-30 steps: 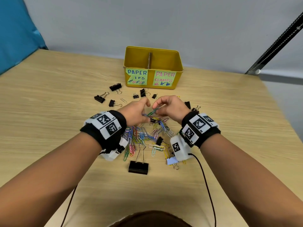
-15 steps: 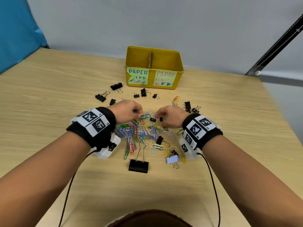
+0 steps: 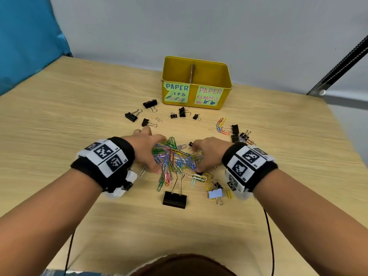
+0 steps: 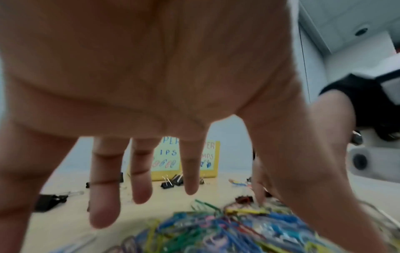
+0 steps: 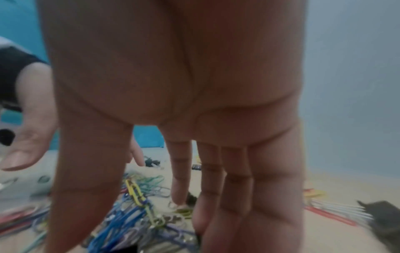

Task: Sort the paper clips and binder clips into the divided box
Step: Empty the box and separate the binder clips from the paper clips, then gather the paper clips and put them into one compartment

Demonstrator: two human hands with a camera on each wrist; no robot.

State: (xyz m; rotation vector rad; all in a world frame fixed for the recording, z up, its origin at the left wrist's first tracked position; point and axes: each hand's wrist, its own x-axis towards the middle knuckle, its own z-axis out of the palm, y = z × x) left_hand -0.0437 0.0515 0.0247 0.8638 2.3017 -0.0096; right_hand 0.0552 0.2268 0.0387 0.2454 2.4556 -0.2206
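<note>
A heap of coloured paper clips (image 3: 175, 158) lies mid-table, blurred under both wrist cameras (image 4: 216, 227) (image 5: 129, 214). My left hand (image 3: 151, 150) covers its left side with straight, spread fingers (image 4: 140, 179) and holds nothing. On the right side my right hand (image 3: 201, 156) reaches down, its straight fingers (image 5: 216, 188) touching the clips beside a tiny black binder clip (image 3: 190, 144). The yellow divided box (image 3: 196, 60) stands behind, labelled for paper clips on the left and paper clamps on the right. I cannot see inside it.
A large black binder clip (image 3: 174, 200) and a pale blue one (image 3: 215, 194) lie in front of the heap. More black binder clips sit left (image 3: 131, 116), near the box (image 3: 182, 112) and right (image 3: 235, 130) with loose clips. Cables trail from both wrists.
A second ago both hands were raised together, pinching a green clip. They have since parted, dropped onto the heap and uncurled their fingers.
</note>
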